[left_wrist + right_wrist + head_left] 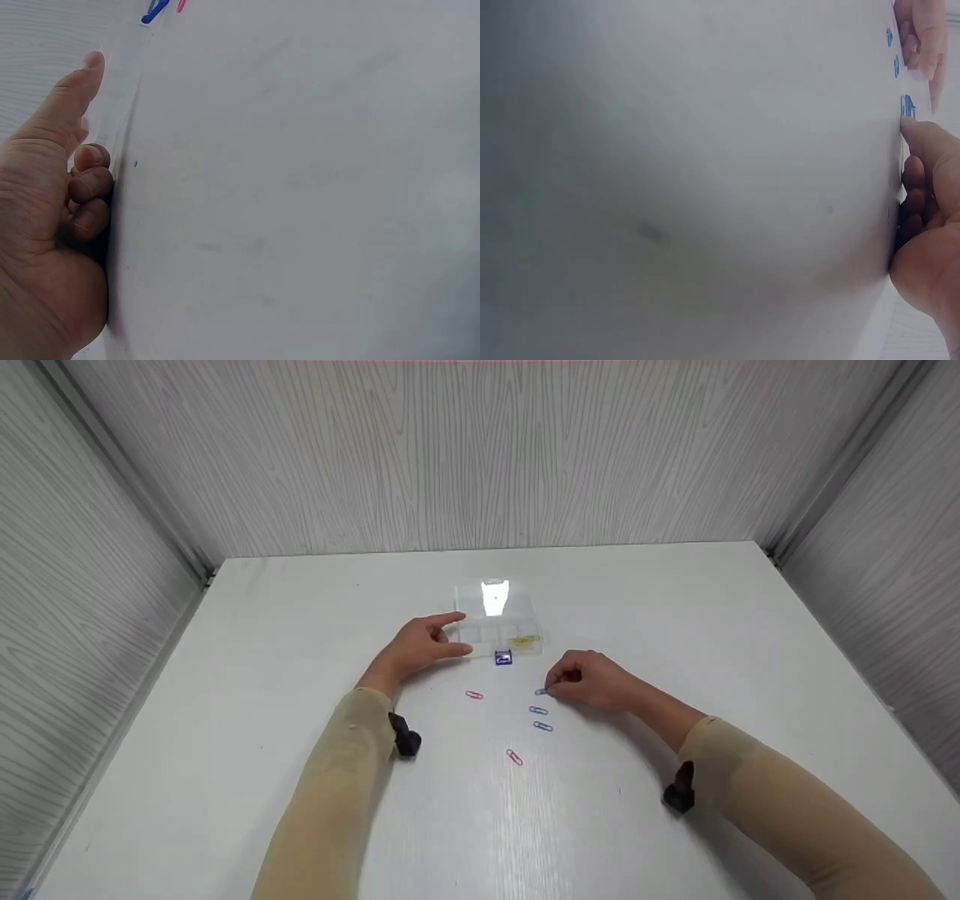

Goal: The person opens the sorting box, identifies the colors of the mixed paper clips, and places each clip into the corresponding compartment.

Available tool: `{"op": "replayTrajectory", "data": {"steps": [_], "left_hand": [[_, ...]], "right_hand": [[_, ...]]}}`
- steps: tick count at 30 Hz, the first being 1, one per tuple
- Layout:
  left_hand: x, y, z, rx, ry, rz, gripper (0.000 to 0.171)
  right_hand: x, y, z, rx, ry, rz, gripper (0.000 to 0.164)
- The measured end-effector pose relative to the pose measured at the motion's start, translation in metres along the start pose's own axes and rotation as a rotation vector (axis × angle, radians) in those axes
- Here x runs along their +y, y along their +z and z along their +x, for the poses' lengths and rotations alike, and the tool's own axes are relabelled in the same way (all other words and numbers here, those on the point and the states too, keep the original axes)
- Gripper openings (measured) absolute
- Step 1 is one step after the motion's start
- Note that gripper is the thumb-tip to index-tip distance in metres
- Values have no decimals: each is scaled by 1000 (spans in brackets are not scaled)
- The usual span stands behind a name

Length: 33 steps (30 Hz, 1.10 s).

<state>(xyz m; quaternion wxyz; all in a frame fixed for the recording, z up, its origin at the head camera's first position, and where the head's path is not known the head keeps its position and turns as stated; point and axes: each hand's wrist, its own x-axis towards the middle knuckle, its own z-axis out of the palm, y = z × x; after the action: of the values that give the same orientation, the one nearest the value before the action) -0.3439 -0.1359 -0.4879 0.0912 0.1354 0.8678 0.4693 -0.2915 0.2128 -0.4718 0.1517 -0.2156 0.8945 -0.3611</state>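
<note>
Here's the left hand (420, 646), thumb and forefinger stretched wide apart, gripping nothing fully, set against the clear plastic compartment box (487, 634) on its right, presumably to steady something so light! Over to the right hand (592, 681): a tight fingertip pinch on a small blue wire paper clip (540, 691), one end poking out leftward, a fine grip that suits so thin a piece! Two matching blue clips (538, 710) lie just nearer the person, yellow clips (524, 640) sit in the box beyond that pinch, red-pink clips (474, 694) lie leftward
</note>
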Motion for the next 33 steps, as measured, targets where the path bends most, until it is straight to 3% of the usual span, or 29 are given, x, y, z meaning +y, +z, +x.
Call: {"op": "replayTrajectory", "data": {"steps": [14, 19, 26, 33], "left_hand": [[2, -1, -2, 5, -18, 5, 73], [2, -3, -4, 13, -19, 20, 73], [2, -3, -5, 16, -43, -30, 72], [4, -1, -6, 25, -42, -5, 71]], "right_hand": [[-4, -1, -1, -11, 16, 17, 8], [-4, 0, 2, -9, -10, 5, 8], [-2, 1, 3, -5, -46, 16, 7], [-4, -2, 3, 8, 31, 51, 7]]}}
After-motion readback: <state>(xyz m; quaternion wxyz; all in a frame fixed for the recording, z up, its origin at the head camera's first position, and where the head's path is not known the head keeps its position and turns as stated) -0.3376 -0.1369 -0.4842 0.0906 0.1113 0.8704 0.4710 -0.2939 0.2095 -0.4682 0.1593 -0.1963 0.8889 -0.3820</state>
